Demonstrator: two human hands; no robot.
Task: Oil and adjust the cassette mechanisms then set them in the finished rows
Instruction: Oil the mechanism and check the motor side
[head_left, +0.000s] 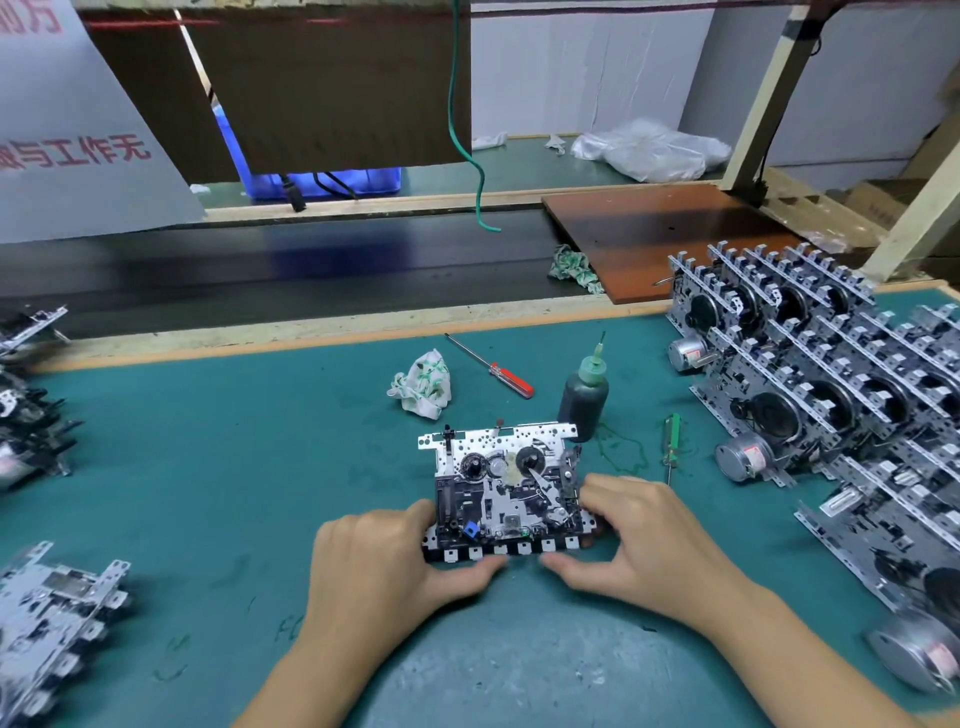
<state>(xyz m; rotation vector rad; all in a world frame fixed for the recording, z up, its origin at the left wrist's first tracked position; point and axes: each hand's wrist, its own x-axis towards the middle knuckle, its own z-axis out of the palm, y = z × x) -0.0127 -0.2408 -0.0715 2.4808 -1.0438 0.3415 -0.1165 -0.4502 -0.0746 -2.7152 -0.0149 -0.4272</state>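
Green matting is covering the tabletop (218, 499), with a dark conveyor belt (291, 270) running along its far edge and a brown board (670, 239) lying at the far right. Just beyond the cassette mechanism (506, 491), a dark oil bottle (584, 397) with a green nozzle is standing upright, close to the mechanism's far right corner. A red-handled screwdriver (493, 366) and a crumpled rag (422, 385) are lying farther off, and a green-handled screwdriver (671, 444) is resting to the right of the bottle. Finished rows (831, 384) of mechanisms with silver motors are filling the right side, while unfinished mechanisms (52, 618) are sitting along the left edge.

Lying flat in the near middle of the tabletop, the cassette mechanism is showing a perforated silver plate at its far side, two black spindles, a small blue part near the front and a row of white tabs along its near edge. Both hands are gripping it: the left hand (384, 561) is curling round its near left corner with the thumb under the front edge, and the right hand (639, 535) is holding the near right corner, fingers over the side.
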